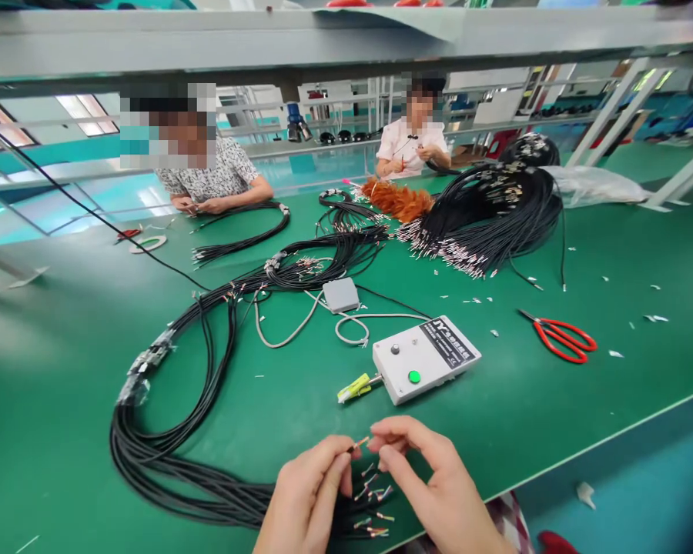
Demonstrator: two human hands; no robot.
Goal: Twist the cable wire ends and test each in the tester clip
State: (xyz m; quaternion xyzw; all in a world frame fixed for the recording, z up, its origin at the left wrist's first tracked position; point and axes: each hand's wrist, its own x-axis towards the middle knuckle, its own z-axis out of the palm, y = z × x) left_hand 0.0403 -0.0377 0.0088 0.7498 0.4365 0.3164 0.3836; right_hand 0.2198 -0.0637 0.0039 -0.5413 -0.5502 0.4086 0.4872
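Note:
Pinched in my left hand (315, 488) is the end of a black cable, its thin coloured wires (361, 443) sticking out past the fingertips. My right hand (433, 481) is curled beside those wires, thumb and forefinger close together; whether it grips a wire I cannot make out. Below and between my hands lie more stripped cable ends (375, 527) with coloured wires showing. They belong to a bundle of black cables (167, 477) that loops away to the left. Just beyond my hands sits a grey-white box (404, 377) with a green button and a yellow-green clip (353, 388) on its front.
Red-handled scissors (566, 338) lie at the right among white scraps. A small grey pedal-like block (340, 295) rests behind the box. Large black cable bundles (497, 208) are heaped at the back. Two people (208, 169) work across the table. A shelf beam (208, 42) spans overhead.

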